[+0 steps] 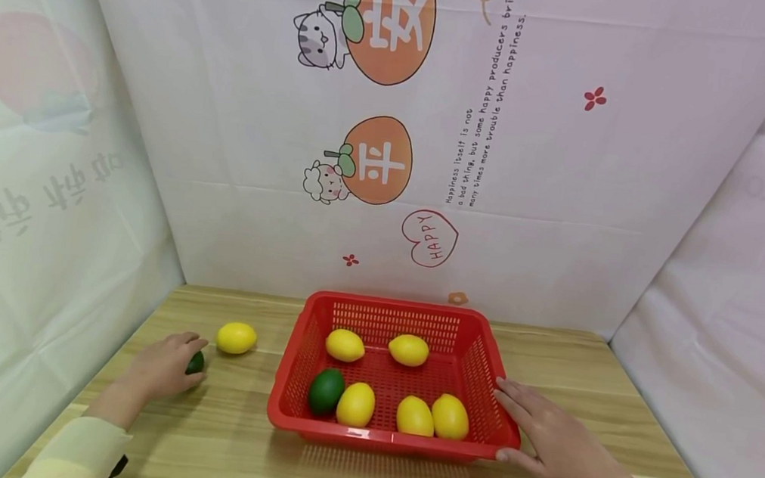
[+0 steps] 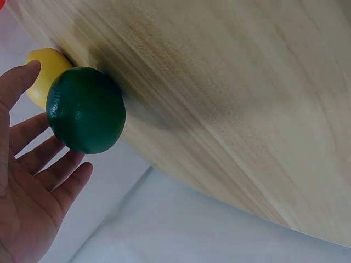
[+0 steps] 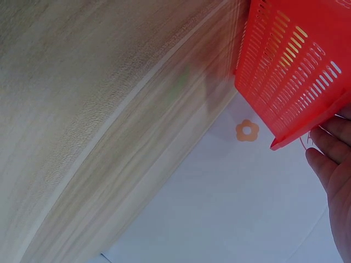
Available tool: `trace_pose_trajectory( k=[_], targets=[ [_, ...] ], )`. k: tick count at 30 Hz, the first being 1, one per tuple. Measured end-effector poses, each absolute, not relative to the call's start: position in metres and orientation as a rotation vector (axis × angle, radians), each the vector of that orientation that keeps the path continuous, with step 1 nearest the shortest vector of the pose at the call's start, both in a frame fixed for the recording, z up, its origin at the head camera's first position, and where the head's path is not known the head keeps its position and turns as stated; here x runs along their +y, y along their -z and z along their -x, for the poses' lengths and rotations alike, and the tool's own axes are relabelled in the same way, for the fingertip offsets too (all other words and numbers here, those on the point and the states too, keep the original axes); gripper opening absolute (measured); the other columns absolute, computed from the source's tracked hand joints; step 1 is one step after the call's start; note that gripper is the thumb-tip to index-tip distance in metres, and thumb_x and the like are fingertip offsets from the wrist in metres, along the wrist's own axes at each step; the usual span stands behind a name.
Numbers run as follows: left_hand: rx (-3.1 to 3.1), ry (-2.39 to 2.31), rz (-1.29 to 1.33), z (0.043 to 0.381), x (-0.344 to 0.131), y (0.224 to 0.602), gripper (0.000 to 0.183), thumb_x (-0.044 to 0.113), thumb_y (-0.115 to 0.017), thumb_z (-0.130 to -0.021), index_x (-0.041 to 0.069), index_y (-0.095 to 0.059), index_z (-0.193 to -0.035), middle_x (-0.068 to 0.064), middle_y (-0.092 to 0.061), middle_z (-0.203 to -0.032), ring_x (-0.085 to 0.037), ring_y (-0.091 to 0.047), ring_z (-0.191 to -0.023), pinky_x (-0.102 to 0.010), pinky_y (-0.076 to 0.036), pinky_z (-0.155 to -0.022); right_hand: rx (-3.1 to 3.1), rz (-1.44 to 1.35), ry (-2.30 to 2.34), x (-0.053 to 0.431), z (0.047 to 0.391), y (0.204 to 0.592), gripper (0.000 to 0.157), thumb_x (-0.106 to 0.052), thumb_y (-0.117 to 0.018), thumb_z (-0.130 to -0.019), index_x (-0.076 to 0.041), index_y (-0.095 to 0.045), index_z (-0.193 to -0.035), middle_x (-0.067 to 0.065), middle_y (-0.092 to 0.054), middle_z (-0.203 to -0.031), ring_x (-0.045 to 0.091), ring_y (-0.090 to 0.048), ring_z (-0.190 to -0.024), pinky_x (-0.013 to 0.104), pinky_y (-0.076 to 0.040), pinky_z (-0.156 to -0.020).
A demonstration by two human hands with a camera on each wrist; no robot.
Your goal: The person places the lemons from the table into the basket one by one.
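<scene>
On the left side of the table, my left hand reaches around a dark green lime. In the left wrist view the fingers of that hand lie loosely extended beside the lime, and the thumb stands apart from it. A yellow lemon lies just beyond. My right hand rests on the right rim of a red plastic basket, its thumb near the front corner. Inside the basket are several yellow lemons and another green lime.
The wooden table runs under everything. White printed cloth rises behind it, and more cloth hangs along the left and right sides. The basket's slotted wall shows close to the right hand.
</scene>
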State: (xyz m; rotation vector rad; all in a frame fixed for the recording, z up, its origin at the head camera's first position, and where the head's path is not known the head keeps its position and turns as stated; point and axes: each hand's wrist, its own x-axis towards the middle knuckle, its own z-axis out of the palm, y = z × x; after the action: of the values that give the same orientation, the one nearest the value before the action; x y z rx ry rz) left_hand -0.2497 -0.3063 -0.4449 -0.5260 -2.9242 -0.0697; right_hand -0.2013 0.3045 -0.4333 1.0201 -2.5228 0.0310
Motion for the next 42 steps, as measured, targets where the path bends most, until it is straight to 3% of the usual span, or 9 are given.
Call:
trace_pose_trajectory(
  k=[42],
  targets=[
    [-2.98,0.097,0.5,0.257,-0.313,0.458,0.057,0.019,-0.082,-0.074,-0.009,-0.06,-0.12,-0.031,-0.056,-0.118,-0.048,-0.055,-0.107,-0.059,-0.048,-0.086,-2.555,-1.01,-0.045,0.303,0.2,0.431,0.076,-0.06,-0.067,-0.082,-0.003,-0.058,-0.132,0.013,-0.053,-0.138,0.031,-0.056,-0.117,0.045,-0.057,-0.082]
  ],
)
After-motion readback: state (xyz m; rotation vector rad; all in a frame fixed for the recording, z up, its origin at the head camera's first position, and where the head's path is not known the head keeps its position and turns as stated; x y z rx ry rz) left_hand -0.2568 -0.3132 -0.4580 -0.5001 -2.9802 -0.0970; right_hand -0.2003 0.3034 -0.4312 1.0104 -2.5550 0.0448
